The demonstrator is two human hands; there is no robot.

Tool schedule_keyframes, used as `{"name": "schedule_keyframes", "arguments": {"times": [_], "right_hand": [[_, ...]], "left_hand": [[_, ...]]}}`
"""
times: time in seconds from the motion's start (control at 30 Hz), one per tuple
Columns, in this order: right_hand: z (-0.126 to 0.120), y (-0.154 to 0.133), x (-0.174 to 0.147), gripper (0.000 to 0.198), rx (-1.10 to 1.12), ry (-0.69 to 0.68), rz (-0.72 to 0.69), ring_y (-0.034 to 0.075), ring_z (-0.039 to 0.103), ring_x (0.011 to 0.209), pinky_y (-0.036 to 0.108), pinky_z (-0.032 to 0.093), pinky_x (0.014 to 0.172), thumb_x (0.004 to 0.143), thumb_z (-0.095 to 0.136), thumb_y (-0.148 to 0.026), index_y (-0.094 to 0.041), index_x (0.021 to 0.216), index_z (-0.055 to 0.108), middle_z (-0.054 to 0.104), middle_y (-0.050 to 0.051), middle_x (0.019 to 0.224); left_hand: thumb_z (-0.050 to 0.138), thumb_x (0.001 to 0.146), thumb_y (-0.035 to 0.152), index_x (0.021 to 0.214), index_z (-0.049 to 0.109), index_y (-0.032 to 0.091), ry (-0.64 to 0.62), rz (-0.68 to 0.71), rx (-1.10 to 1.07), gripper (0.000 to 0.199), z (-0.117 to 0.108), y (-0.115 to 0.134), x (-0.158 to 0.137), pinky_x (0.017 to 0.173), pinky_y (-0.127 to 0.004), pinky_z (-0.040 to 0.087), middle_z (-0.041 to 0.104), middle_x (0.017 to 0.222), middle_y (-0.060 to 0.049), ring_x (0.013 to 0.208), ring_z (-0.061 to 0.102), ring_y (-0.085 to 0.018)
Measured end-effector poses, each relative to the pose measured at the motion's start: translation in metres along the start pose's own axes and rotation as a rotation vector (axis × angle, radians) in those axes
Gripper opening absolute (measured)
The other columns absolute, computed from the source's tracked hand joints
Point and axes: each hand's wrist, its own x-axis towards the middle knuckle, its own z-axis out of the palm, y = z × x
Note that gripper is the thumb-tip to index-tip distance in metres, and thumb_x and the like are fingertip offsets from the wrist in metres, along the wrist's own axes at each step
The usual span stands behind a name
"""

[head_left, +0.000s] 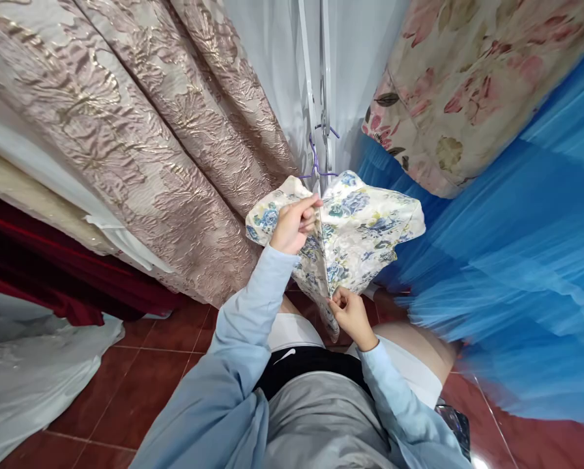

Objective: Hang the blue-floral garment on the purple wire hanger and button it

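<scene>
A short-sleeved white garment with blue floral print (365,215) hangs in front of me on a purple hanger (315,159). A straight closure line, perhaps a zip, runs down its middle. Up near the neckline, my left hand (294,227) is closed on the garment's edge beside that line, index finger stretched along it. Lower down, my right hand (353,316) pinches the cloth at the bottom end of the line between thumb and fingers. Whether a zip pull is in either hand is too small to make out.
Pink-gold brocade fabric (175,130) hangs at left, with dark red cloth (38,260) beyond it. Blue tulle (517,273) and a floral cloth (448,98) hang at right. White poles (326,58) rise behind the hanger. Red tiles (140,378) cover the floor.
</scene>
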Motion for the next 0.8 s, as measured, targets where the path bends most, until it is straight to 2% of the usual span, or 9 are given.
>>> {"name": "schedule_keyframes", "arguments": {"times": [0.07, 0.13, 0.27, 0.4, 0.5, 0.53, 0.6, 0.67, 0.8], "right_hand": [[-0.001, 0.005, -0.003, 0.024, -0.029, -0.023, 0.015, 0.014, 0.046, 0.051, 0.026, 0.034, 0.053, 0.082, 0.062, -0.037, -0.024, 0.067, 0.048, 0.053, -0.004, 0.054], [-0.002, 0.012, -0.007, 0.026, -0.048, -0.038, 0.033, 0.015, 0.048, 0.050, 0.026, 0.034, 0.053, 0.082, 0.063, -0.039, -0.024, 0.066, 0.049, 0.054, -0.004, 0.053], [-0.017, 0.009, 0.000, 0.024, -0.051, -0.043, 0.051, 0.016, 0.052, 0.053, 0.027, 0.038, 0.056, 0.085, 0.065, -0.043, -0.023, 0.074, 0.058, 0.056, -0.003, 0.056], [-0.039, -0.041, 0.040, 0.031, 0.073, -0.037, -0.078, 0.016, 0.053, 0.059, 0.029, 0.041, 0.059, 0.092, 0.061, -0.050, -0.020, 0.085, 0.064, 0.062, 0.000, 0.068], [-0.049, -0.094, 0.080, 0.038, 0.214, -0.031, -0.237, 0.017, 0.056, 0.067, 0.029, 0.044, 0.062, 0.096, 0.056, -0.056, -0.020, 0.095, 0.068, 0.068, 0.004, 0.083], [-0.050, -0.108, 0.093, 0.040, 0.265, -0.025, -0.272, 0.016, 0.055, 0.065, 0.029, 0.045, 0.061, 0.096, 0.055, -0.058, -0.021, 0.096, 0.069, 0.065, 0.003, 0.079], [-0.048, -0.130, 0.113, 0.041, 0.312, -0.026, -0.327, 0.015, 0.052, 0.062, 0.028, 0.044, 0.059, 0.095, 0.058, -0.060, -0.020, 0.090, 0.069, 0.059, 0.000, 0.070], [-0.043, -0.140, 0.127, 0.041, 0.339, -0.007, -0.341, 0.014, 0.052, 0.061, 0.028, 0.044, 0.058, 0.091, 0.063, -0.060, -0.020, 0.081, 0.069, 0.057, -0.001, 0.065], [-0.032, -0.138, 0.139, 0.042, 0.383, 0.065, -0.296, 0.015, 0.056, 0.061, 0.028, 0.046, 0.056, 0.086, 0.069, -0.058, -0.019, 0.071, 0.067, 0.062, 0.000, 0.064]], "left_hand": [[0.079, 0.081, 0.039, 0.071, 0.063, 0.013, 0.038, 0.007, 0.014, 0.032, 0.004, 0.006, 0.006, 0.036, -0.016, 0.014, 0.027, 0.048, 0.011, 0.037, 0.017, 0.000], [0.078, 0.083, 0.041, 0.072, 0.063, 0.014, 0.045, 0.044, 0.041, 0.032, 0.003, 0.003, 0.007, 0.036, -0.017, 0.015, 0.029, 0.048, 0.011, 0.037, 0.017, -0.001], [0.078, 0.082, 0.044, 0.076, 0.068, 0.013, -0.018, 0.221, 0.204, 0.033, -0.006, -0.025, -0.005, 0.040, -0.018, 0.021, 0.044, 0.050, 0.006, 0.040, 0.029, -0.003], [0.070, 0.091, 0.042, 0.079, 0.070, 0.015, 0.064, 0.513, 0.520, 0.029, -0.012, -0.048, -0.018, 0.055, -0.023, 0.042, 0.058, 0.060, 0.000, 0.055, 0.052, -0.010], [0.067, 0.093, 0.034, 0.081, 0.071, 0.016, 0.163, 0.787, 0.825, 0.021, -0.014, -0.047, -0.019, 0.076, -0.030, 0.051, 0.065, 0.089, -0.007, 0.081, 0.063, -0.017], [0.067, 0.093, 0.031, 0.081, 0.071, 0.017, 0.168, 0.866, 0.902, 0.019, -0.015, -0.044, -0.017, 0.084, -0.033, 0.051, 0.065, 0.100, -0.009, 0.091, 0.064, -0.019], [0.065, 0.093, 0.026, 0.082, 0.068, 0.017, 0.087, 0.942, 0.989, 0.015, -0.018, -0.037, -0.014, 0.093, -0.036, 0.050, 0.064, 0.111, -0.010, 0.102, 0.063, -0.021], [0.058, 0.096, 0.021, 0.082, 0.064, 0.017, -0.048, 0.934, 1.031, 0.016, -0.023, -0.030, -0.010, 0.093, -0.035, 0.050, 0.066, 0.106, -0.009, 0.100, 0.064, -0.021], [0.052, 0.096, 0.018, 0.081, 0.062, 0.018, -0.258, 0.892, 1.067, 0.018, -0.036, -0.013, -0.004, 0.090, -0.035, 0.051, 0.067, 0.092, -0.007, 0.094, 0.065, -0.021]]}}
